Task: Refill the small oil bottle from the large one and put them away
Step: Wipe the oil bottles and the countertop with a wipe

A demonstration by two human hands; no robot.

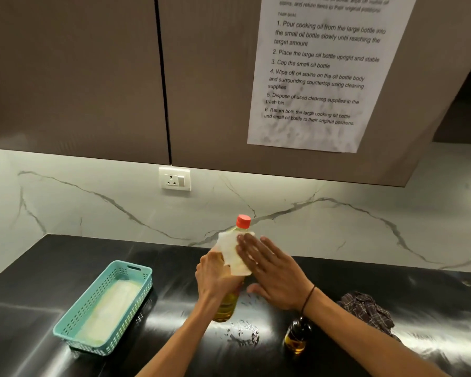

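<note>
The large oil bottle (pixel 227 306), clear with yellow oil and a red cap, stands on the black countertop (pixel 174 281) near the middle. My left hand (pixel 215 276) grips its body. My right hand (pixel 272 273) presses a white tissue (pixel 233 254) flat against the bottle's upper part, fingers stretched out. The small oil bottle (pixel 297 338), dark glass with amber oil, stands on the counter at the right, partly hidden under my right forearm; I cannot see its top.
A teal perforated basket (pixel 74 322) holding white tissues sits at the left. A crumpled checked cloth (pixel 367 311) lies at the right. Behind are a marble backsplash with a socket (pixel 174 178), and cabinets with a paper sheet (pixel 321 72).
</note>
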